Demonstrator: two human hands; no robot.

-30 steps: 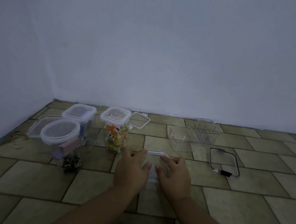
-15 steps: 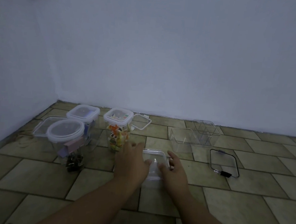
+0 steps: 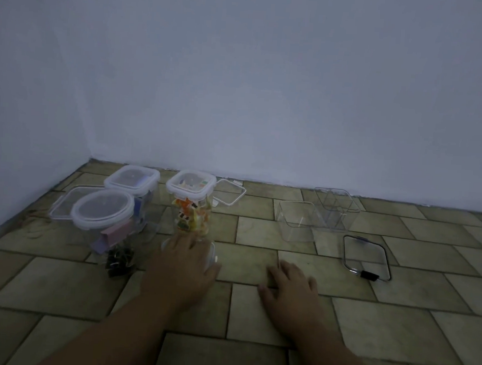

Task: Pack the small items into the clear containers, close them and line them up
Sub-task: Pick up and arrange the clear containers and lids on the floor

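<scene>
My left hand lies flat over a small clear lidded container, just in front of the tall square container full of colourful small items. Only the small container's right edge shows past the hand. My right hand rests on the floor tiles to the right, fingers spread and holding nothing. A round lidded container with pink and black clips stands at the left. Behind it is a square lidded container.
An empty clear box and a divided clear box stand open at the right by the wall. A lid with a black clasp lies in front of them. Loose clear lids lie at the left and behind the tall container.
My left hand slid the small container leftward, up to the tall container. My right hand came off it and settled on the floor to the right.
</scene>
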